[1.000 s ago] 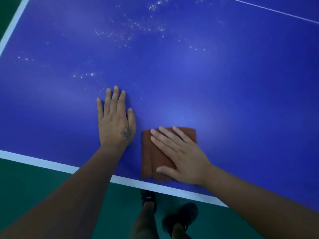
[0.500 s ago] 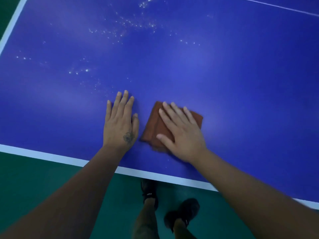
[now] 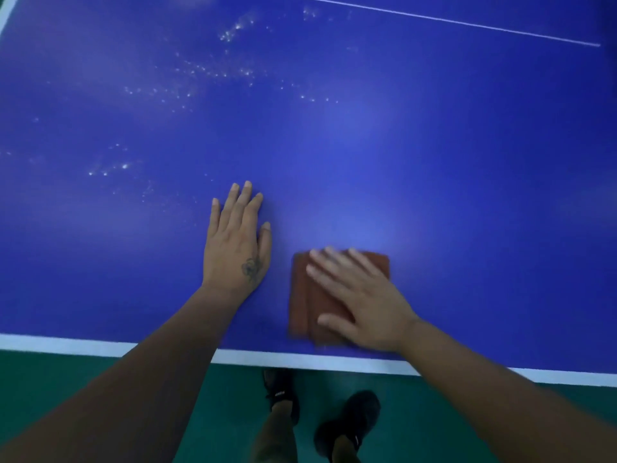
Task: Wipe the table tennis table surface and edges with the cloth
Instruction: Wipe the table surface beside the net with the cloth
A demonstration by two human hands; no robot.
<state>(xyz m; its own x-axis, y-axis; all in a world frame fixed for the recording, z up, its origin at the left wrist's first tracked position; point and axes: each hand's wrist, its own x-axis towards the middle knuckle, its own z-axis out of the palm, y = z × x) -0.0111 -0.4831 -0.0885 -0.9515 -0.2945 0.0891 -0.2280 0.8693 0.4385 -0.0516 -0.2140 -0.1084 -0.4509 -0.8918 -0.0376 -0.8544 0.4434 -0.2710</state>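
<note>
While the folded brown cloth (image 3: pixel 320 295) lies flat on the blue table (image 3: pixel 434 162), near its white front edge (image 3: pixel 66 344), the right hand (image 3: pixel 364 302) presses on it with straight, spread fingers. The left hand (image 3: pixel 235 242) rests flat on the table just beside the cloth, holding nothing. White specks (image 3: pixel 213 71) lie farther away.

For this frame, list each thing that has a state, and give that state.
cloth: folded, flat on the table, blurred.
right hand: fingers straight, pressing on the cloth.
left hand: flat on the bare table, apart from the cloth.
table: white specks across its far left part.
</note>
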